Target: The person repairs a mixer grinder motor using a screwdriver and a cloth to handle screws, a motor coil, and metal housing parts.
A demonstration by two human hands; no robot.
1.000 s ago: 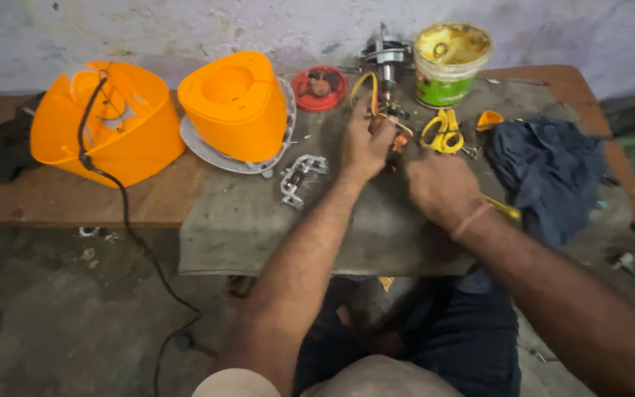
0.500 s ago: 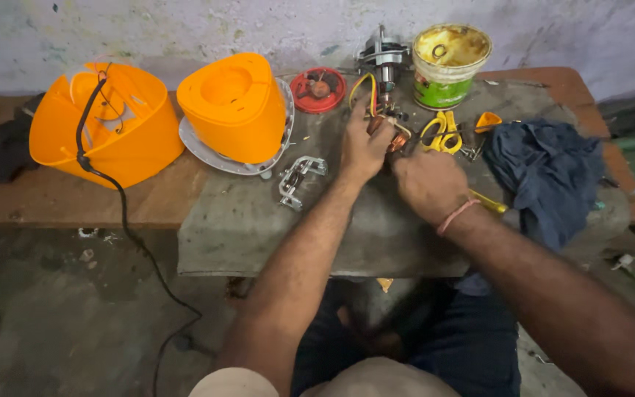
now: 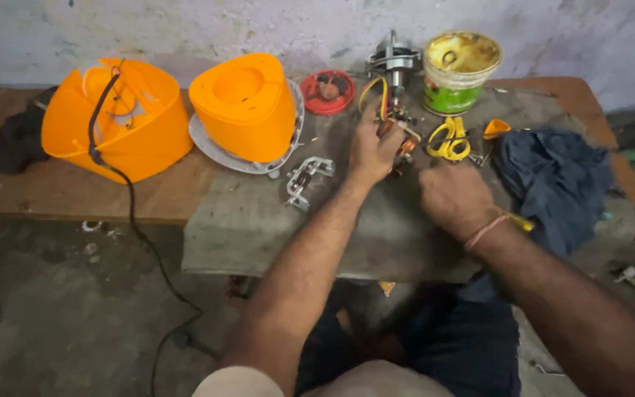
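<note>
Your right hand (image 3: 453,197) has drawn back slightly from the wired motor assembly (image 3: 395,129) on the bench (image 3: 259,220), closed around a yellow-handled tool (image 3: 521,221), while your left hand (image 3: 373,149) grips the assembly, apparently steadying it.

A rough, whitewashed wall (image 3: 185,29), stained and patchy, runs along the top of the frame. Below it a low brown wooden bench (image 3: 75,192) spans left to right, its middle covered by a grey mat (image 3: 259,228). The lower left shows a dusty grey concrete floor (image 3: 53,316) in dim, flat light.
</note>
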